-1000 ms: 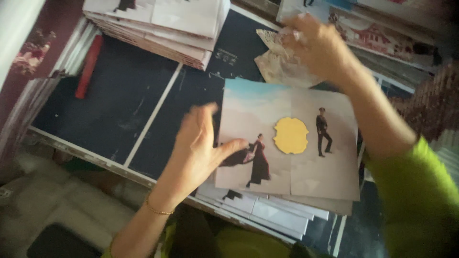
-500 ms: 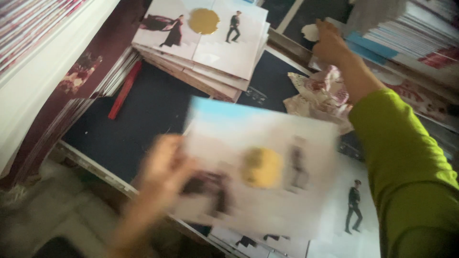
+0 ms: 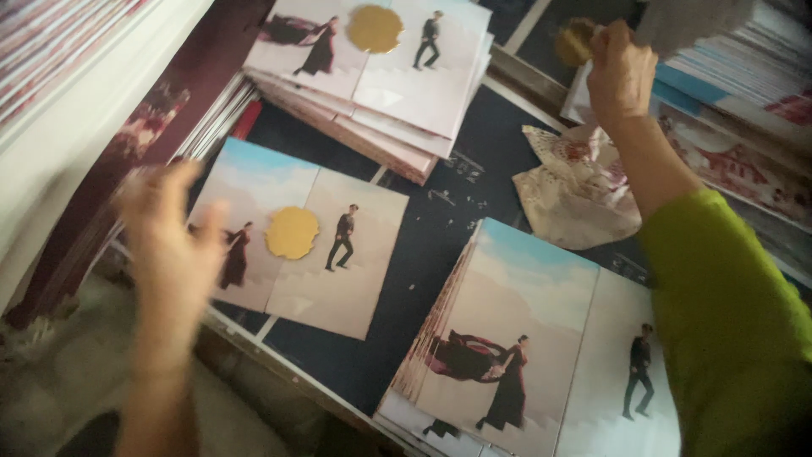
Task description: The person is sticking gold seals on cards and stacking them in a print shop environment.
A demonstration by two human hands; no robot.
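Pale-blue and cream, the printed card (image 3: 298,248) lies flat on the dark table (image 3: 423,245) at centre-left of the frame: two facing panels, a figure in a dark red gown on one, a figure in a dark suit on the other, a gold scalloped seal across the seam. At its left edge the left hand (image 3: 173,245), blurred, has fingers spread, gripping nothing. Upper right, the right hand (image 3: 620,72) pinches a gold sticker (image 3: 573,41). Matching card stacks (image 3: 397,63) sit upper centre and lower right.
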